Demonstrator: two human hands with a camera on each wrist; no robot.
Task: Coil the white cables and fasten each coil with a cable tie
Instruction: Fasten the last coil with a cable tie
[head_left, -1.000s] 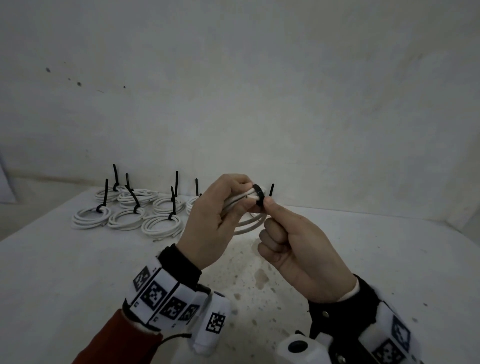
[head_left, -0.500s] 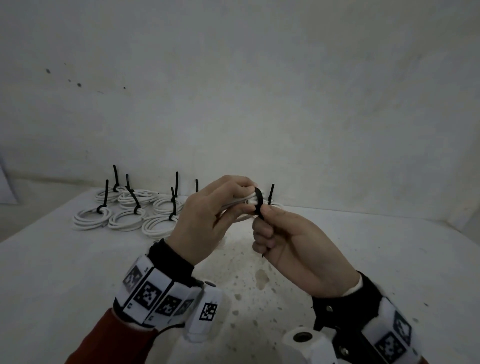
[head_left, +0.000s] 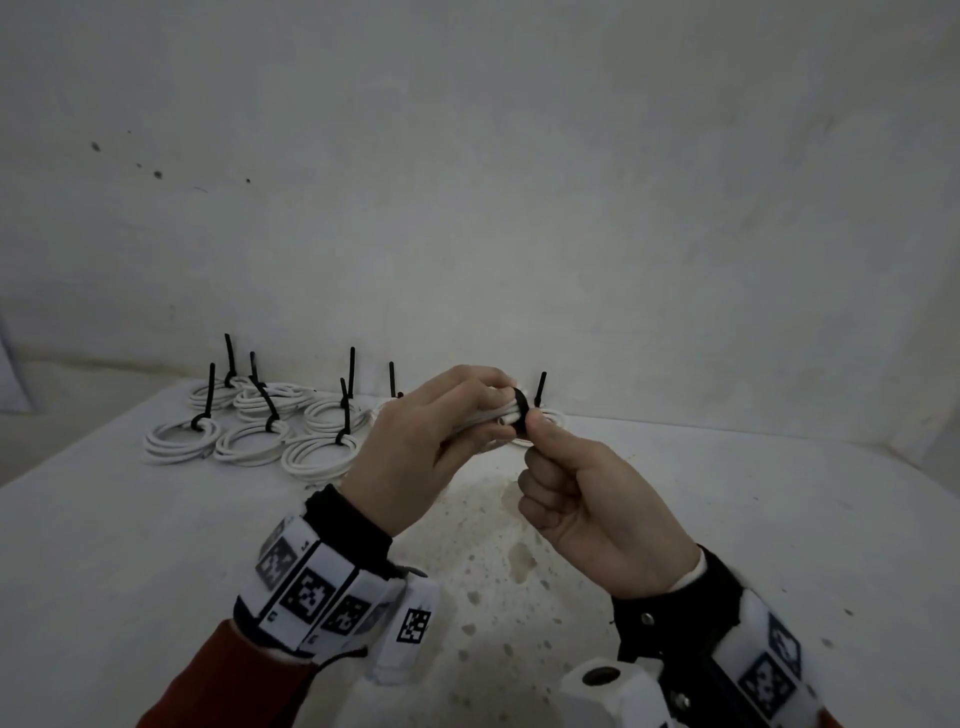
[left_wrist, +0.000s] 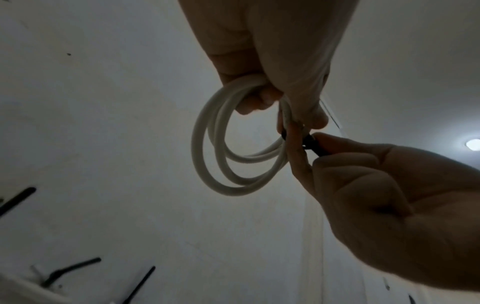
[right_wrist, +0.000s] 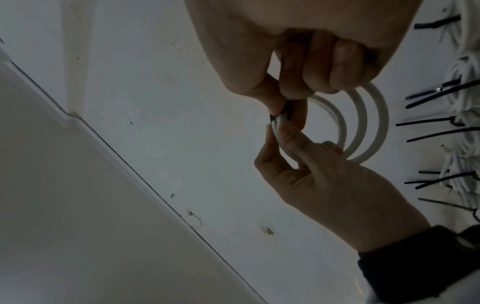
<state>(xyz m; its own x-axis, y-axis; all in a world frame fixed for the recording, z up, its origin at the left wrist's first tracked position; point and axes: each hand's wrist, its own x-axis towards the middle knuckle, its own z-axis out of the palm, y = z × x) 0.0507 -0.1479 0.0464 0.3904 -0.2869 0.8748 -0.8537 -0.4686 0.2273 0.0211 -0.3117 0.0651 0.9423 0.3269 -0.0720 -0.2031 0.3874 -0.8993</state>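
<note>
A small white cable coil (left_wrist: 207, 154) is held above the table. My left hand (head_left: 498, 400) grips its bunched strands, and the loop hangs below the fingers in the left wrist view. A black cable tie (head_left: 519, 410) wraps the bundle just beyond my left fingertips. My right hand (head_left: 527, 428) pinches the tie between thumb and forefinger, with the other fingers curled into the palm. In the right wrist view the tie (right_wrist: 281, 115) sits between both hands, with the coil (right_wrist: 361, 123) behind it. The tie's free end is hidden.
Several tied coils (head_left: 182, 441) with upright black tie tails lie in rows at the table's back left. One more tied coil (head_left: 553, 415) lies just behind my hands. The white table (head_left: 156, 545) has a speckled patch below the hands. A wall stands close behind.
Both hands drifted slightly left and toward me. The coil's loop, visible between the hands before, is now hidden behind my left hand in the head view. Both holds are unchanged.
</note>
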